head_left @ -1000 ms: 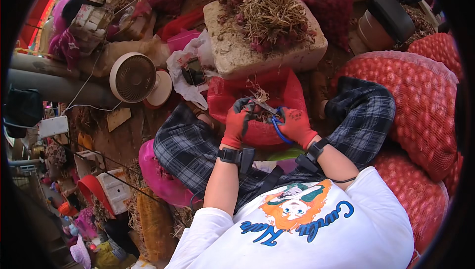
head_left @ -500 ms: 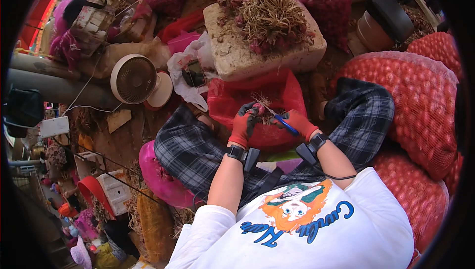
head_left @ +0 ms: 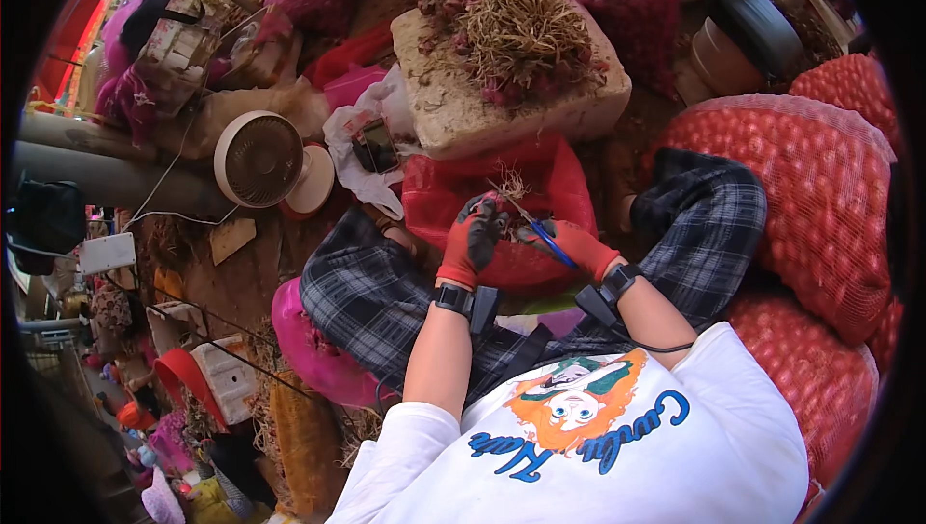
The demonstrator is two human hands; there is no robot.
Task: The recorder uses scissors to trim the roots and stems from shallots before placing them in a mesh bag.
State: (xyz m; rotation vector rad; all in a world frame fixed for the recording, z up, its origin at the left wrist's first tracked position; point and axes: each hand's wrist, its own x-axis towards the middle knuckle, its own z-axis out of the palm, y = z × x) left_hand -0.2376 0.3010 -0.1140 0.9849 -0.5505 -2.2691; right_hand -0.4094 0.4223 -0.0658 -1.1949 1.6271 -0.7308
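My left hand [head_left: 472,241], in a red glove with a dark grey palm, is closed on a small shallot, mostly hidden by the fingers. Dry stringy tops or roots [head_left: 512,183] stick out beyond the fingertips. In my right hand [head_left: 575,244], also gloved, is a pair of scissors with blue handles [head_left: 554,242]; the blades point up-left to those dry strands. Whether the blades are parted is too small to tell. Both hands are over an open red mesh bag [head_left: 431,198] between my knees, with some trimmings inside.
Ahead stands a foam block [head_left: 446,124] heaped with dry-stemmed shallots [head_left: 526,34]. Full red net sacks [head_left: 781,187] crowd the right. At left are a round fan [head_left: 258,160], a white plastic bag [head_left: 349,143] and a pink bag [head_left: 313,346]. A pink sack of shallots [head_left: 617,13] stands farther off.
My left hand has turned, so its dark palm side shows and the shallot is more covered. The dry strands now stand up by the scissor blades. The right hand has shifted slightly.
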